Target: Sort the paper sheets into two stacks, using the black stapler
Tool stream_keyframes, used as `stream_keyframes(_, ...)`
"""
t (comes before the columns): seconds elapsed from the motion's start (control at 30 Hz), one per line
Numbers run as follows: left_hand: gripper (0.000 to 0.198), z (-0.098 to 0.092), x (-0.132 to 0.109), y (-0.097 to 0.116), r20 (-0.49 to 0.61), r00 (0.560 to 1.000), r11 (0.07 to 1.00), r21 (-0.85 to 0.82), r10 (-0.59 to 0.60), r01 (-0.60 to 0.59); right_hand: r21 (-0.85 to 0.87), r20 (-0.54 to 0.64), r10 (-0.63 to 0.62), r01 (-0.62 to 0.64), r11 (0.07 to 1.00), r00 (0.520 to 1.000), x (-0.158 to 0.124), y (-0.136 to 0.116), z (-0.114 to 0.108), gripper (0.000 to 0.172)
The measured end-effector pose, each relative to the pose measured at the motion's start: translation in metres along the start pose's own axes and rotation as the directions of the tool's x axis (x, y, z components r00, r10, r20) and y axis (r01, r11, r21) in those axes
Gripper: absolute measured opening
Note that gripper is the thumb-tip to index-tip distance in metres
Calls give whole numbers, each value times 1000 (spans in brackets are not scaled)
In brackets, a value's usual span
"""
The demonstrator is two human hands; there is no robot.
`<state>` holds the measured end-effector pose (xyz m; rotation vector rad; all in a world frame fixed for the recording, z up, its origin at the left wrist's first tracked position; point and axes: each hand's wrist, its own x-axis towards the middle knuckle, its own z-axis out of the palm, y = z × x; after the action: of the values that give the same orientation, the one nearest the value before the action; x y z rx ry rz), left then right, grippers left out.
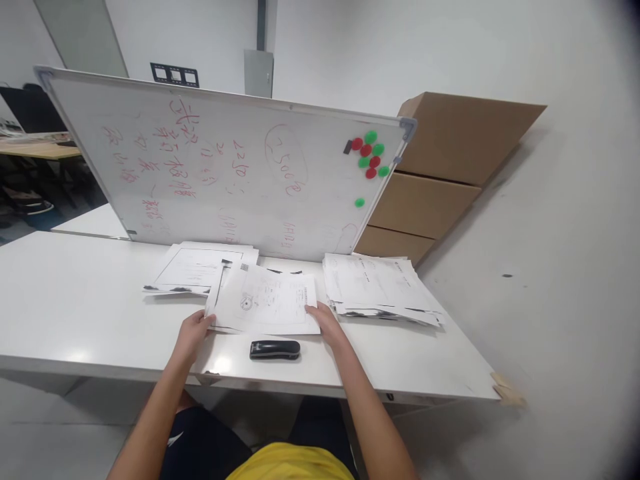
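Observation:
Between my two hands are printed sheets of paper [280,303], with a round stamp and a small square code on the top one. My left hand [194,333] grips their left edge, thumb on top. The right edge is pinched by my right hand [324,321]. A black stapler [275,349] lies on the table just in front of the papers, touched by neither hand. One paper stack [193,263] rests behind and to the left, partly overlapped by the held sheets. Another paper stack [375,283] sits to the right.
A whiteboard [200,153] with red writing leans at the back of the white table [100,320]. Red and green round magnets [370,153] cluster at its right side. Cardboard boxes [450,147] stand behind it, against the wall on the right.

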<state>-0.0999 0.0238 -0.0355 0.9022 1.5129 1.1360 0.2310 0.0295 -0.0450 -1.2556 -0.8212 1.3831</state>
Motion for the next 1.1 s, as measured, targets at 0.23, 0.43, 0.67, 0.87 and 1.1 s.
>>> stream_keyframes(0.23, 45, -5, -4, 6, 55, 998, 992, 126, 18, -25, -16, -154, -42, 40, 999, 987, 12, 10, -8, 20)
stream_keyframes(0.43, 45, -2, -4, 5, 121, 969, 975, 32, 213, -219, 53, -223, -63, 77, 996, 973, 10, 10, -16, 23)
stream_keyframes(0.67, 42, -7, 3, 7, 101, 969, 973, -83, 224, -216, 93, -234, -60, 83, 992, 970, 7, 18, -18, 21)
stream_keyframes(0.87, 37, -22, 21, 5, -107, 954, 959, -9, 280, -283, 119, -223, -94, 123, 985, 970, 4, 24, -20, 28)
stream_keyframes(1.1, 34, -62, 63, 20, -469, 825, 948, 128, 316, -290, 176, -260, -117, 166, 970, 958, 6, 31, -19, 36)
